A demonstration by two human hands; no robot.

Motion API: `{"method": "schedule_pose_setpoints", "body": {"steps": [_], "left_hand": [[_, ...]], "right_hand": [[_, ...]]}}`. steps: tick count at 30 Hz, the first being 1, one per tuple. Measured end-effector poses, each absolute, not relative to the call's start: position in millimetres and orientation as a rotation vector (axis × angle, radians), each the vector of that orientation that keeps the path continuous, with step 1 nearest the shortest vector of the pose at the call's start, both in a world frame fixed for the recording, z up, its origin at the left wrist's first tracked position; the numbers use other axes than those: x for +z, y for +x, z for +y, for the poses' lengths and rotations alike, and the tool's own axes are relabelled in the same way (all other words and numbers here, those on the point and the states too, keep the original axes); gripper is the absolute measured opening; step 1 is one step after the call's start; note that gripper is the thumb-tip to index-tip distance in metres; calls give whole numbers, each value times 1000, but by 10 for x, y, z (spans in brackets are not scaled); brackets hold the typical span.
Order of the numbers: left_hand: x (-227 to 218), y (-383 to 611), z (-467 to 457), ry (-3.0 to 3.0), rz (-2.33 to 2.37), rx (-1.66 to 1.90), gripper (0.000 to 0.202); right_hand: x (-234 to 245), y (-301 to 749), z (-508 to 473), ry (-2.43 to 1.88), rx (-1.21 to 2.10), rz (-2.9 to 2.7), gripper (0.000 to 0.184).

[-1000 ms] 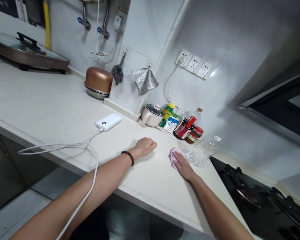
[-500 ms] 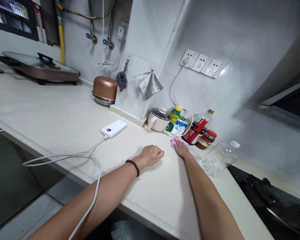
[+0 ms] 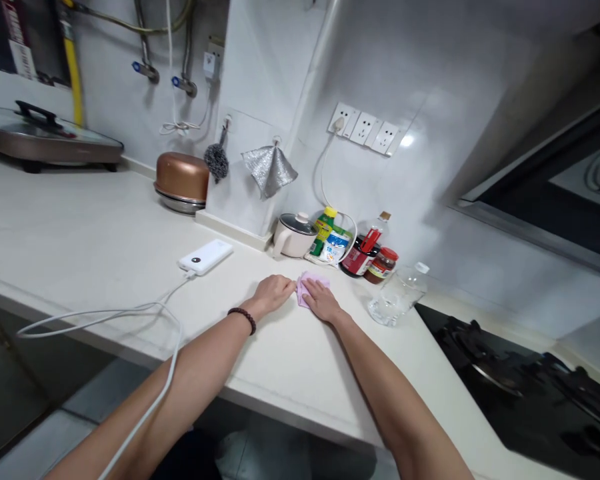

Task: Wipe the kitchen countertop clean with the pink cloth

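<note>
A small pink cloth (image 3: pixel 305 293) lies on the white counter (image 3: pixel 260 357). My right hand (image 3: pixel 323 299) presses on it from above, holding it under the fingers. Just to the left, my left hand (image 3: pixel 275 293) rests on the counter as a loose fist, its knuckles close to the cloth's edge. Nothing shows in that fist, and a dark bead bracelet (image 3: pixel 243 319) circles the wrist. Right of the cloth stands a clear plastic water jug or bottle (image 3: pixel 393 297).
Behind my hands are a cream lidded pot (image 3: pixel 295 237), a green bottle (image 3: pixel 323 230), a dark jar with a red label (image 3: pixel 357 257) and a red-lidded jar (image 3: pixel 381 265). A white power bank (image 3: pixel 207 257) trails a cable (image 3: pixel 175 360) over my left forearm. A gas stove (image 3: pixel 520 380) is right.
My right hand has brought the pink cloth from beside the jars towards me and left, up to my left fist. The view has turned to the right, showing more of the stove.
</note>
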State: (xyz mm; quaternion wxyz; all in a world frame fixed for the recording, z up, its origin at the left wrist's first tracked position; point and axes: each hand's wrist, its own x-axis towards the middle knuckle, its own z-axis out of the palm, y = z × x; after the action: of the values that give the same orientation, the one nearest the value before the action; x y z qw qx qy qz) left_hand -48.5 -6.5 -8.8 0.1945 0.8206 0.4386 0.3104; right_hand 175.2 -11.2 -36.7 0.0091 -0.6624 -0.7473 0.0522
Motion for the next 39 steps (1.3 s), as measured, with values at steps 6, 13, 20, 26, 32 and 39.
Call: {"method": "schedule_pose_setpoints", "body": {"steps": [6, 13, 20, 26, 32, 39], "left_hand": [[-98, -513, -57, 2243, 1222, 914, 47], [-128, -490, -14, 2193, 1175, 953, 44], [-111, -469, -75, 2155, 1179, 927, 43], [-108, -458, -62, 2176, 1161, 898, 43], [-142, -398, -49, 2193, 1131, 903, 42], [-194, -357, -38, 2210, 1096, 895, 42]], "right_hand": [[-392, 2181, -939, -1995, 118, -2320, 65], [-582, 3284, -2134, -2053, 30, -2188, 65], [-721, 4323, -2174, -2327, -117, -1879, 71], [-694, 4471, -1602, -2547, -87, -1740, 67], [-670, 4281, -1321, -2603, -64, -1759, 67], [-532, 3691, -829, -2485, 63, -1936, 67]]}}
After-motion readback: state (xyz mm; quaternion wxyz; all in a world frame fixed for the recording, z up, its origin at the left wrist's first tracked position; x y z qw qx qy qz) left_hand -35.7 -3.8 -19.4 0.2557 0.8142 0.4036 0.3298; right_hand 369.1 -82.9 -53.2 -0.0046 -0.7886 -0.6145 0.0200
